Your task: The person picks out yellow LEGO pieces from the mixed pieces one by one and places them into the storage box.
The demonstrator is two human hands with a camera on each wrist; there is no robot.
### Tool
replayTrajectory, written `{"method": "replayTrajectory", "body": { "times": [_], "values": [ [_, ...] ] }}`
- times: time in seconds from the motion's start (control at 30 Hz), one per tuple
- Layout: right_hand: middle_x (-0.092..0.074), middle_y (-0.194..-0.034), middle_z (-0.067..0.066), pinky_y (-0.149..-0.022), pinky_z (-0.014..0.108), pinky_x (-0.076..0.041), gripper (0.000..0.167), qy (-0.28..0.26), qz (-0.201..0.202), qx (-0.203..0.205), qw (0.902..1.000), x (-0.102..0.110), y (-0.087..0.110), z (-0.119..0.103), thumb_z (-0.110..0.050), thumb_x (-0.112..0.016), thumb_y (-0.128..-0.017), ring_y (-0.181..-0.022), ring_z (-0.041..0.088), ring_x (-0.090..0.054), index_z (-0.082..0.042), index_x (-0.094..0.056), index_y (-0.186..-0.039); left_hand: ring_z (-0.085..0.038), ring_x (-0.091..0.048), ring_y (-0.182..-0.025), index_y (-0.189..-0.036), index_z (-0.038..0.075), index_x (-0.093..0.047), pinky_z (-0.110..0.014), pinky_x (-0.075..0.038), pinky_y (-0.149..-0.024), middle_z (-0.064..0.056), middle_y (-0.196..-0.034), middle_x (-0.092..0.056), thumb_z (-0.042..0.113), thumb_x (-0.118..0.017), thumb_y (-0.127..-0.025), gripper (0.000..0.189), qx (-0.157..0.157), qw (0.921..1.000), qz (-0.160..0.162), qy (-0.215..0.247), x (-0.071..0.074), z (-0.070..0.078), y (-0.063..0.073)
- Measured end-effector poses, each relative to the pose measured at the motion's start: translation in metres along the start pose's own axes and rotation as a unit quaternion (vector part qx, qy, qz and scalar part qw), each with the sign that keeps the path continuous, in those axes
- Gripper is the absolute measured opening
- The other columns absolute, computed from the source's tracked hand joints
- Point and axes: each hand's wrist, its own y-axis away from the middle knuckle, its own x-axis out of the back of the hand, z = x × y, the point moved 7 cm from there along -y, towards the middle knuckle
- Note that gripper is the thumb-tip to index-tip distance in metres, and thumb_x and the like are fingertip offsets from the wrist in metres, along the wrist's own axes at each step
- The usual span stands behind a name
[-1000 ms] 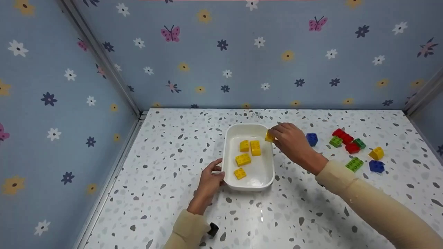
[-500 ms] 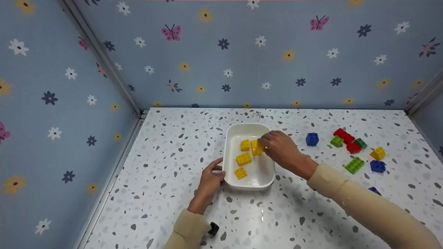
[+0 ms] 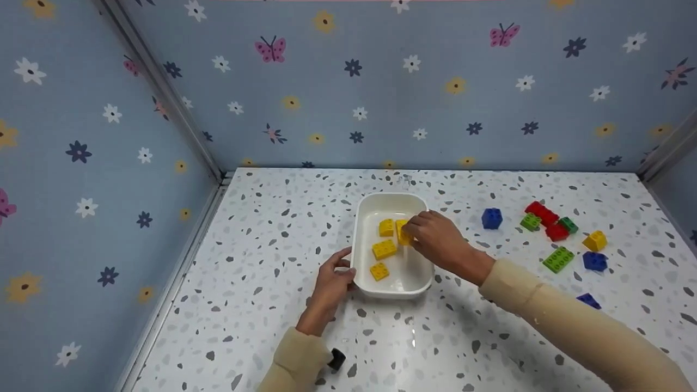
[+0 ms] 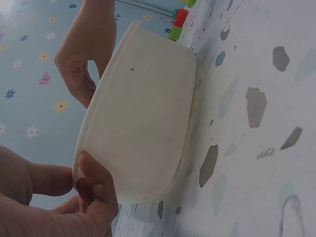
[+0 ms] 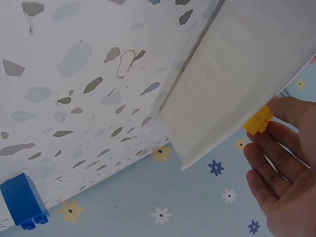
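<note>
A white rectangular tub stands on the speckled table. Its left rim is pinched between the thumb and fingers of my left hand, and the left wrist view shows these fingertips at the rim. Over the tub's right side, my right hand reaches in and pinches a yellow toy brick between thumb and fingertips. In the head view that brick is mostly hidden by the hand and overlaps another yellow brick. More yellow bricks lie apart on the tub's floor.
To the right on the table lie a blue brick, red bricks, a light green brick, a yellow brick and more blue pieces. A flowered wall closes off the back.
My right hand has carried the yellow brick from the tub's right rim leftward and down into the tub. The left hand stays on the rim.
</note>
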Motion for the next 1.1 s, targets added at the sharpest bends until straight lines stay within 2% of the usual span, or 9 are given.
{"method": "replayTrajectory", "body": {
  "times": [0.3,0.57,0.97,1.1],
  "values": [
    [-0.079,-0.107,0.01,-0.1,0.049,-0.055,0.024,-0.003,-0.034,0.003,0.9994,-0.01,0.002,-0.002,-0.002,-0.083,-0.089,-0.098,0.03,-0.069,-0.005,-0.081,-0.112,-0.023,-0.065,-0.093,-0.157,0.005,-0.049,-0.03,-0.058,-0.077,-0.019,-0.125,-0.055,0.0,-0.054,-0.105,0.052,0.012,0.9998,0.005,-0.017,0.0,-0.002,0.001],
    [-0.079,-0.111,0.011,-0.104,0.054,-0.054,0.025,0.007,-0.07,-0.014,0.9974,-0.02,0.002,-0.001,-0.005,-0.082,-0.091,-0.101,0.031,-0.069,-0.006,-0.081,-0.117,-0.021,-0.064,-0.094,-0.157,0.005,-0.049,-0.031,-0.058,-0.08,-0.018,-0.126,-0.055,0.002,-0.055,-0.105,0.052,0.012,0.9997,0.006,-0.022,0.0,-0.002,0.001],
    [-0.08,-0.103,0.01,-0.103,0.055,-0.054,0.021,0.016,-0.092,-0.035,0.995,-0.025,0.0,0.0,-0.006,-0.082,-0.091,-0.093,0.029,-0.067,-0.006,-0.082,-0.111,-0.025,-0.066,-0.095,-0.157,0.004,-0.048,-0.03,-0.058,-0.076,-0.018,-0.124,-0.055,0.0,-0.055,-0.105,0.053,0.015,0.9997,0.01,-0.015,0.0,0.0,0.001],
    [-0.079,-0.105,0.009,-0.106,0.057,-0.052,0.024,0.008,-0.098,-0.039,0.9944,-0.023,0.001,0.001,-0.01,-0.084,-0.09,-0.096,0.029,-0.067,-0.007,-0.081,-0.114,-0.022,-0.065,-0.093,-0.158,0.004,-0.047,-0.031,-0.058,-0.077,-0.017,-0.124,-0.055,0.0,-0.055,-0.105,0.054,0.019,0.9997,0.01,-0.015,0.0,0.0,0.0]
  ]
}}
